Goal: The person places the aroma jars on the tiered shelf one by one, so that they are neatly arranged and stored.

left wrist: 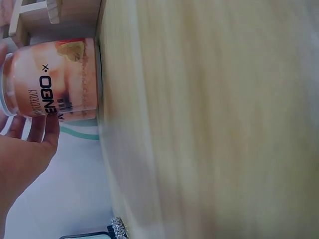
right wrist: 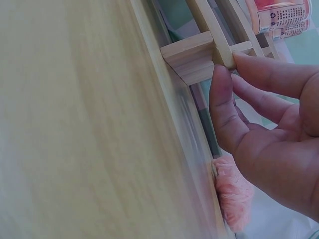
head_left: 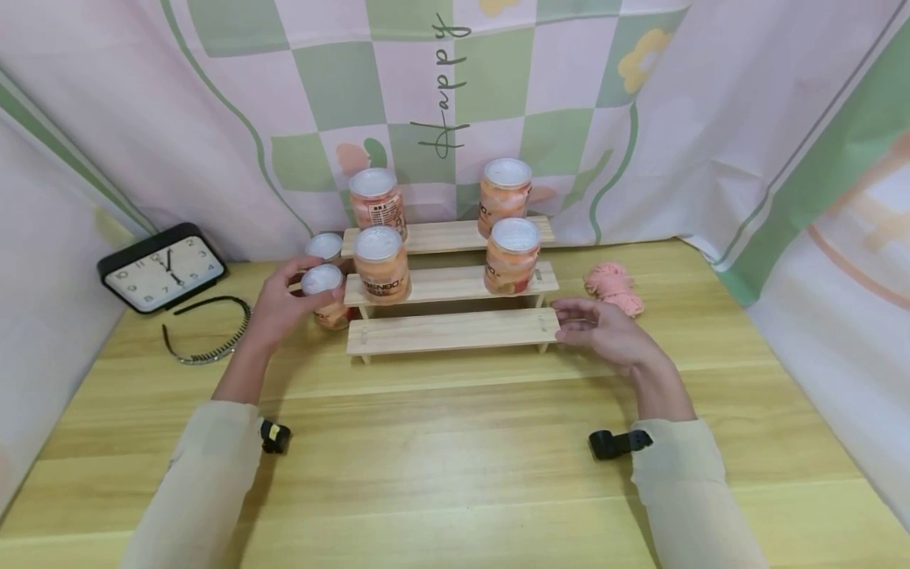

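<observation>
Your left hand [head_left: 283, 307] grips a can [left wrist: 55, 79] beside the rack [head_left: 448, 284]; your right hand [head_left: 603, 332] pinches its lowest shelf [head_left: 451, 331]. You're probably stocking shelves; next, lift clear while steadying.

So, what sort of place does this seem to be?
Perhaps an indoor tabletop display corner: a wood-grain table, a three-tier wooden stand bearing labelled cans, and "Happy" printed fabric behind.

Cream sleeves [head_left: 208, 466] with black wrist cameras [head_left: 275, 436]
</observation>
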`<state>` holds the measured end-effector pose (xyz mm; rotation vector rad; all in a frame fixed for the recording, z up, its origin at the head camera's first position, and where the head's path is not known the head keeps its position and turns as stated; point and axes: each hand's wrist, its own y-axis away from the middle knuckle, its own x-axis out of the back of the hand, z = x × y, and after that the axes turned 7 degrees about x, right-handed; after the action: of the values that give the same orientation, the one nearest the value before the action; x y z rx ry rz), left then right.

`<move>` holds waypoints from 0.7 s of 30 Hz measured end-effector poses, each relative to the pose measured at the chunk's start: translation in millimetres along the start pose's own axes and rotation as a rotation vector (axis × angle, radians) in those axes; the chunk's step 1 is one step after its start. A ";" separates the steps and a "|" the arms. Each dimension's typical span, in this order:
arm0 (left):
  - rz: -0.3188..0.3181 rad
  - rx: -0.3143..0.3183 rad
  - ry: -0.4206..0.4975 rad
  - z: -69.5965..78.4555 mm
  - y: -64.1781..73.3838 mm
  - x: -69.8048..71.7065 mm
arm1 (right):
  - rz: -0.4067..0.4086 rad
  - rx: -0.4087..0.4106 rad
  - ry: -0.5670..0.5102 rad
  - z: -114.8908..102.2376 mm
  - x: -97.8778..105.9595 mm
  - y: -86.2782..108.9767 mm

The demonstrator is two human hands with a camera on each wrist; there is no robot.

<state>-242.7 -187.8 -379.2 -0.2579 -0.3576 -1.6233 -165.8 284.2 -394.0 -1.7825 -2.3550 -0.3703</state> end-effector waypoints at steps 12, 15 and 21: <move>-0.011 -0.047 0.025 -4.1 1.9 0.7 | 0.004 -0.005 -0.008 0.0 -0.2 -0.1; 0.014 -0.043 0.029 -4.7 1.6 -0.7 | 0.004 -0.004 -0.015 0.3 -0.1 0.0; 0.046 -0.037 0.037 -4.5 2.6 -2.0 | 0.001 -0.003 -0.015 0.3 0.0 0.2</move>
<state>-239.7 -187.8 -383.9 -0.2615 -0.2918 -1.5883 -165.6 284.4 -394.3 -1.7940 -2.3645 -0.3621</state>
